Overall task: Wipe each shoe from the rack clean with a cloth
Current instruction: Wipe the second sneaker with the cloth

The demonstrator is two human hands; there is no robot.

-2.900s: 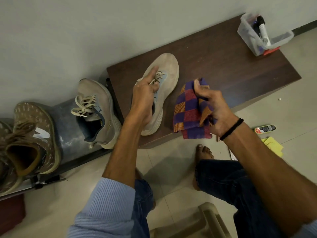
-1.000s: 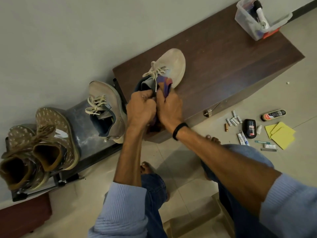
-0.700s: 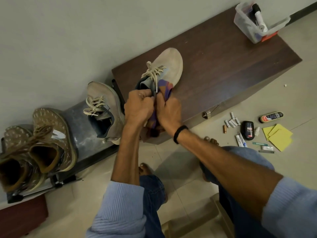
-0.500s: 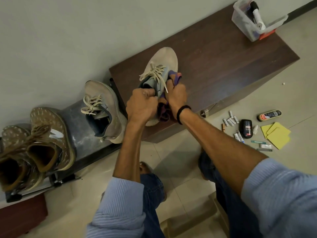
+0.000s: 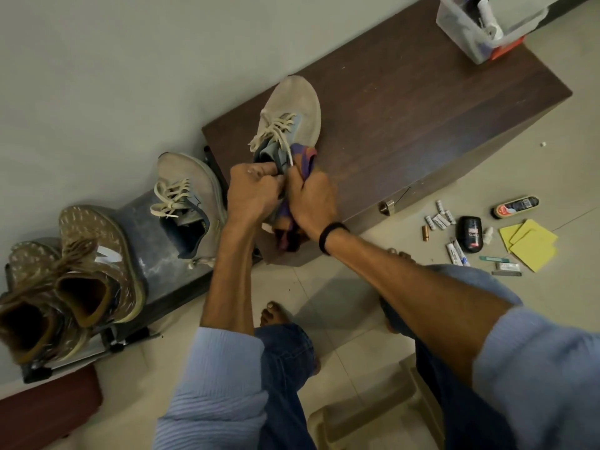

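Observation:
A beige sneaker (image 5: 293, 107) with cream laces lies on the dark wooden bench (image 5: 422, 102), toe pointing away from me. My left hand (image 5: 251, 193) grips its heel collar. My right hand (image 5: 311, 203) holds the purple and orange checked cloth (image 5: 303, 157) bunched against the shoe's right side. The matching beige sneaker (image 5: 188, 196) sits on the metal shoe rack (image 5: 143, 235) to the left. Two brown speckled shoes (image 5: 94, 264) stand further left on that rack.
A clear plastic tub (image 5: 477, 27) with bottles stands at the bench's far right end. On the floor to the right lie yellow pads (image 5: 529, 243), a black polish tin (image 5: 472, 233), a shoe polish tube (image 5: 516, 206) and several small batteries. A beige stool (image 5: 373, 417) is under me.
Both hands have closed on the shoe's rear; my right hand brought the cloth from beside the shoe onto its side and slid it back toward the heel.

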